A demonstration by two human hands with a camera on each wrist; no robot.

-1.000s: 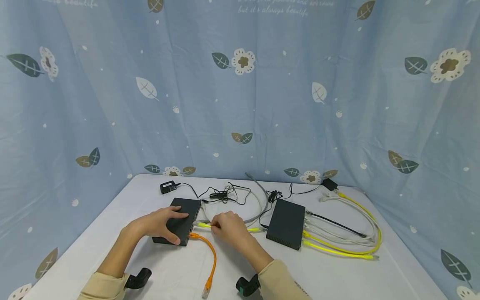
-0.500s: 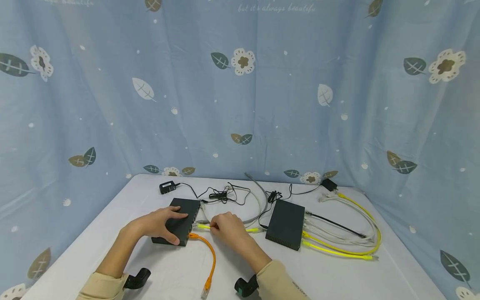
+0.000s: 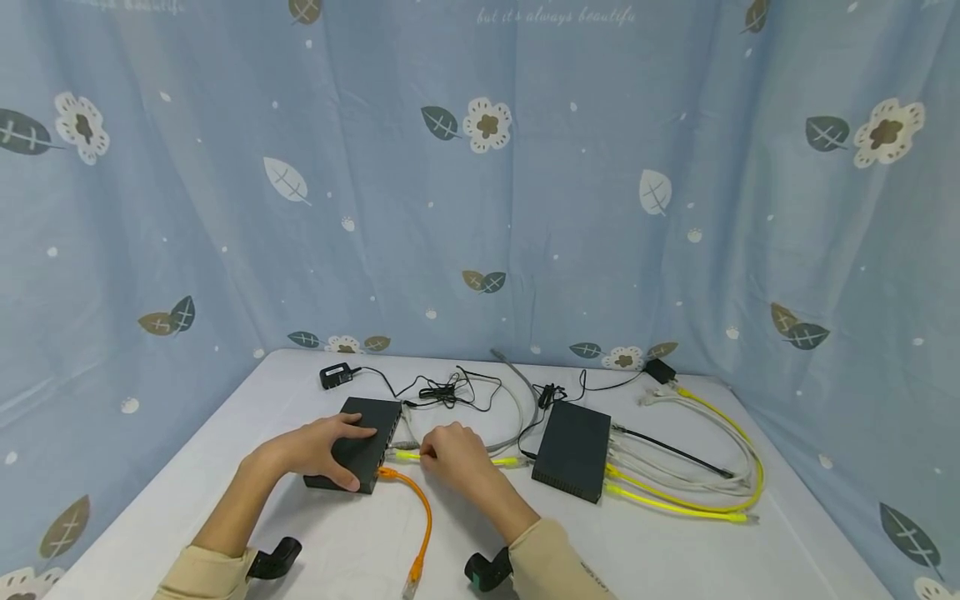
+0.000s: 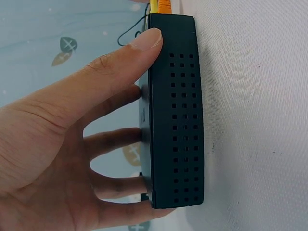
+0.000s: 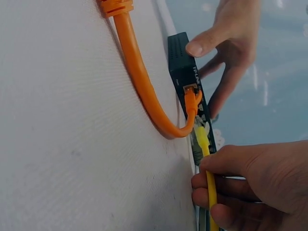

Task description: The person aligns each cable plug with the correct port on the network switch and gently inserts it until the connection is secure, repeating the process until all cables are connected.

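My left hand rests on the left black network switch, thumb near its front edge and fingers spread over its top. In the left wrist view, its vented side faces the camera. My right hand pinches a short yellow network cable between thumb and fingers, close behind the plug. The cable's clear plug end is right at the port row, next to the plugged-in orange cable. The cable's other end lies by the second switch.
A second black switch stands to the right, with white, yellow and black cables on its right side. Black adapter cords and a grey cable lie behind. Power adapters sit at the back.
Both hands stay nearly in place, the left on the switch and the right on the yellow cable. The head view has shifted only slightly.
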